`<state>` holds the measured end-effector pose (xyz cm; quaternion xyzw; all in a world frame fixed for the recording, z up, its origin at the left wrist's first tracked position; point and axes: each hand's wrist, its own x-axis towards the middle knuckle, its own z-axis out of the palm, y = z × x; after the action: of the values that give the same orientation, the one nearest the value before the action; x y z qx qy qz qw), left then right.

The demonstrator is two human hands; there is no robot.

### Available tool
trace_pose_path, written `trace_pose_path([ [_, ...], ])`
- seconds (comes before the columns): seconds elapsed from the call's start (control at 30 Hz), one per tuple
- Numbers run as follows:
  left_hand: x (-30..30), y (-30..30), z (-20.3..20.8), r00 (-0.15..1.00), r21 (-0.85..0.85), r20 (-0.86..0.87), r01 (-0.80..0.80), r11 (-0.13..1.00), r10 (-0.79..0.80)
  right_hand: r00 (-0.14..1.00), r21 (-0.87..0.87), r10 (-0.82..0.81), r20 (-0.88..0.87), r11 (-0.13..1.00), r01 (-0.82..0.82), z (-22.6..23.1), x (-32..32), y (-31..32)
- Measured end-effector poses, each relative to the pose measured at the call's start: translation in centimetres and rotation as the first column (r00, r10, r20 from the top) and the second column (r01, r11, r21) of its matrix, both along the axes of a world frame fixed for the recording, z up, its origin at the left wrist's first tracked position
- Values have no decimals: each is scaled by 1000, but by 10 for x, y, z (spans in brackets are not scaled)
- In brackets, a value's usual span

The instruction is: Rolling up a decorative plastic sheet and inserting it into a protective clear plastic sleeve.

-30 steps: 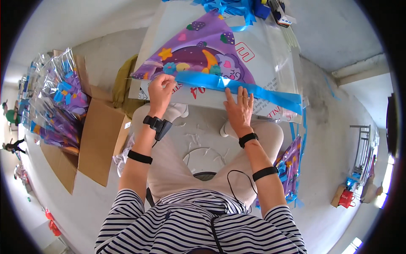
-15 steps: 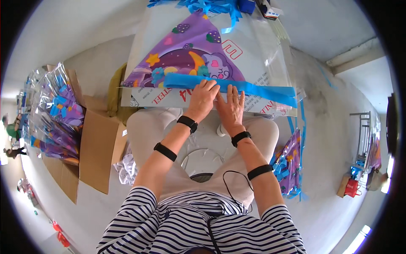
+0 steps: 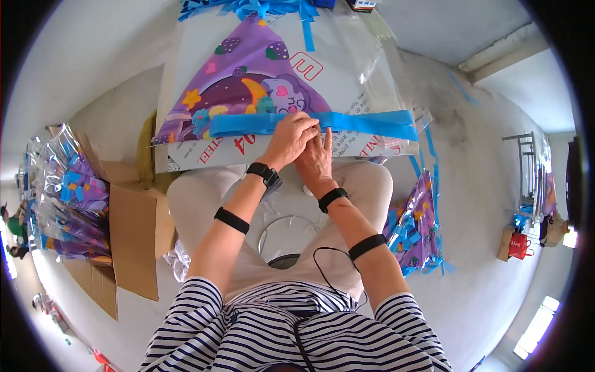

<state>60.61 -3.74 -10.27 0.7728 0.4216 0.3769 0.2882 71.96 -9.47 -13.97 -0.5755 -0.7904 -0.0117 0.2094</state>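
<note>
A long flat blue strip, like folded ribbon (image 3: 375, 126), lies across the lower edge of a purple triangular pennant (image 3: 217, 71) printed with a moon, star and strawberries. My left hand (image 3: 289, 137) is closed with its fingertips pinching the middle of the strip. Right beside it, my right hand (image 3: 316, 160) touches the strip's lower edge with fingers stretched out, partly overlapped by the left fingertips. Under the pennant is a white printed board (image 3: 341, 43) above my knees.
Blue strips (image 3: 248, 8) lie piled at the board's far edge. A cardboard box (image 3: 133, 242) with bagged purple pennants (image 3: 77, 186) stands at left. More pennants and blue strips (image 3: 414, 229) hang at my right. Clear plastic film (image 3: 372, 77) covers the board's right side.
My hands have drawn together at the strip's middle. The right fingers, spread flat before, now sit closer together against the left. The view has shifted, moving the board leftward in the picture.
</note>
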Motion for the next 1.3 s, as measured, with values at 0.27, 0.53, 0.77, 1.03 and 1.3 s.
trace_pose_path([
  [0.27,4,8,-24,999,18,-2,-51,999,51,1000,-46,13,22,999,-12,3,0,-2],
  [0.53,3,7,-27,997,-57,-25,-72,996,70,981,32,18,-194,999,-12,22,23,-8],
  [0.77,5,8,-35,982,56,-176,-53,997,62,-88,-735,-735,-672,649,196,44,85,9],
  [1.03,7,2,-27,971,-54,-233,-74,996,60,-502,-788,-733,-459,597,-151,44,98,46],
  [1.3,8,-4,-13,941,-61,-332,-87,994,62,-380,-786,-741,-553,615,-56,50,105,56],
])
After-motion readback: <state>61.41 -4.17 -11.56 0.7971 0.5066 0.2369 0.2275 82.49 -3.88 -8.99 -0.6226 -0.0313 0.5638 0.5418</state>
